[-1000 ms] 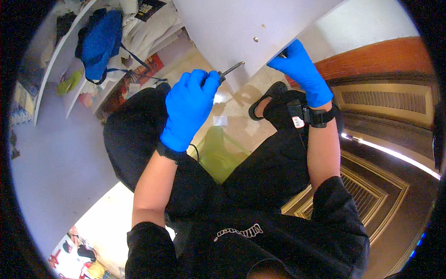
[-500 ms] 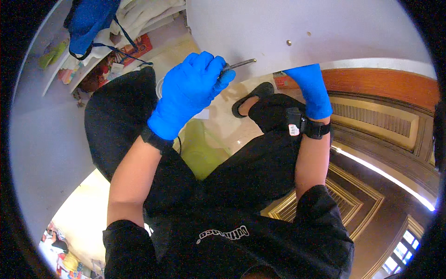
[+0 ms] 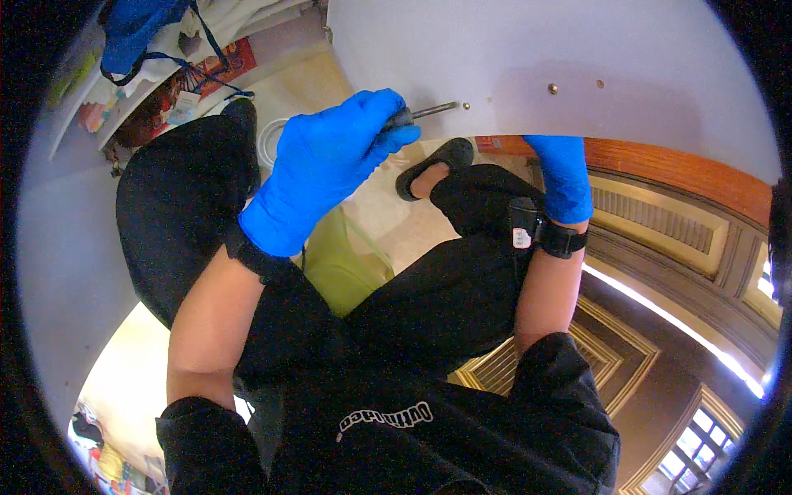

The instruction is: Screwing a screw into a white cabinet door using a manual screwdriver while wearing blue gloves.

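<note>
My left hand (image 3: 326,165), in a blue glove, is closed around a screwdriver (image 3: 422,112) whose metal shaft points right at a small screw (image 3: 466,106) near the lower edge of a white board (image 3: 528,58). My right hand (image 3: 565,175), also blue-gloved, reaches up under the board's lower edge; its fingers are hidden behind the board. Two more small fittings (image 3: 553,88) sit on the board's face to the right of the screw. A black watch (image 3: 544,237) is on my right wrist.
I sit with black-trousered legs folded, a black shoe (image 3: 433,165) under the board. A green stool or bin (image 3: 346,264) sits between my knees. A blue bag (image 3: 140,29) and clutter lie on shelves at the upper left. Wooden panelling (image 3: 685,223) runs along the right.
The board now fills more of the upper view and lies lower over my knees. My left hand has brought the screwdriver tip to the screw. My right hand has slid under the board's edge.
</note>
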The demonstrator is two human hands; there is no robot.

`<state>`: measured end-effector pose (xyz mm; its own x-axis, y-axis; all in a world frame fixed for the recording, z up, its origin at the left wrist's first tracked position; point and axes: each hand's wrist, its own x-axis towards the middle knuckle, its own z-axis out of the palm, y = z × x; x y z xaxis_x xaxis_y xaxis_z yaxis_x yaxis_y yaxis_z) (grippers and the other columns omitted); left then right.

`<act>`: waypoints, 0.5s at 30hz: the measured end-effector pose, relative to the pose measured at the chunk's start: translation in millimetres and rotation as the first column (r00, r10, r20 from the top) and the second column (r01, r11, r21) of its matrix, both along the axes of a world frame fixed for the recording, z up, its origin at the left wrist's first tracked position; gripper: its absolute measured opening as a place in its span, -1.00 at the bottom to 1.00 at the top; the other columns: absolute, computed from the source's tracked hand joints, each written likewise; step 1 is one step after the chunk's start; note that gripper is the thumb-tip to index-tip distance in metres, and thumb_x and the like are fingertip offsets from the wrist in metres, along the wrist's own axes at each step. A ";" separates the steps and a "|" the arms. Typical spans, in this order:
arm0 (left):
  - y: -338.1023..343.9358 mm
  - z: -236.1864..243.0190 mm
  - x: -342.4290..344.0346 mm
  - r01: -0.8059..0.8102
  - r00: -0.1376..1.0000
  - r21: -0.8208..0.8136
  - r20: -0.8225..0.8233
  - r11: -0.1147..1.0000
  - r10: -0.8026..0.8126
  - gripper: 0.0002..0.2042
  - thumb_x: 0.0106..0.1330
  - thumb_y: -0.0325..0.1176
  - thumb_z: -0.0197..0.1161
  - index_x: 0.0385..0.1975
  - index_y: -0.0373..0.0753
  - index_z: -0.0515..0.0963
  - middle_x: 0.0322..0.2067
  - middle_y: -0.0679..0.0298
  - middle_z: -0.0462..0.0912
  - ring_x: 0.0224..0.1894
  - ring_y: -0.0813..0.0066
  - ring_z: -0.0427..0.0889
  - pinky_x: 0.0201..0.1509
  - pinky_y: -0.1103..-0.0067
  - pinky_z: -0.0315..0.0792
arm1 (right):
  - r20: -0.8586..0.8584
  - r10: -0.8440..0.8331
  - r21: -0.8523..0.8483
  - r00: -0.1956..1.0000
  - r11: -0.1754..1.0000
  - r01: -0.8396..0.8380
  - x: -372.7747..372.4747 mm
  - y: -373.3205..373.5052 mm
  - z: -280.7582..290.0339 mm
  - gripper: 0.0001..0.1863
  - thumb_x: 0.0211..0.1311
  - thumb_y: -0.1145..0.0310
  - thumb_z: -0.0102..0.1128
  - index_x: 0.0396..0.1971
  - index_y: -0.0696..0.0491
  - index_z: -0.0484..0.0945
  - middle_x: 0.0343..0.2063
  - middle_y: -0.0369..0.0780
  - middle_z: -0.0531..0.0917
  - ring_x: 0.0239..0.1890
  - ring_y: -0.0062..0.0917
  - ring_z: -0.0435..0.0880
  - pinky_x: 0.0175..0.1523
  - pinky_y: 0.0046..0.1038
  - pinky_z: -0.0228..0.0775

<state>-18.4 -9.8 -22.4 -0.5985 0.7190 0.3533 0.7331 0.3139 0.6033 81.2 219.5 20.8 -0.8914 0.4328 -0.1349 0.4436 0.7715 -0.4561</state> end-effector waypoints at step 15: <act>3.0 6.8 7.5 -0.006 0.973 0.023 0.233 1.000 0.001 -0.74 0.09 -0.19 0.19 -0.31 -0.19 0.45 -0.51 0.15 0.55 -0.51 0.28 0.57 -0.46 0.54 0.42 | -0.265 0.073 -0.019 0.962 0.997 -0.081 4.9 8.7 -15.3 -0.66 -0.13 0.30 0.21 -0.29 0.09 0.48 -0.34 -0.18 0.57 -0.27 -0.40 0.52 -0.13 -0.41 0.33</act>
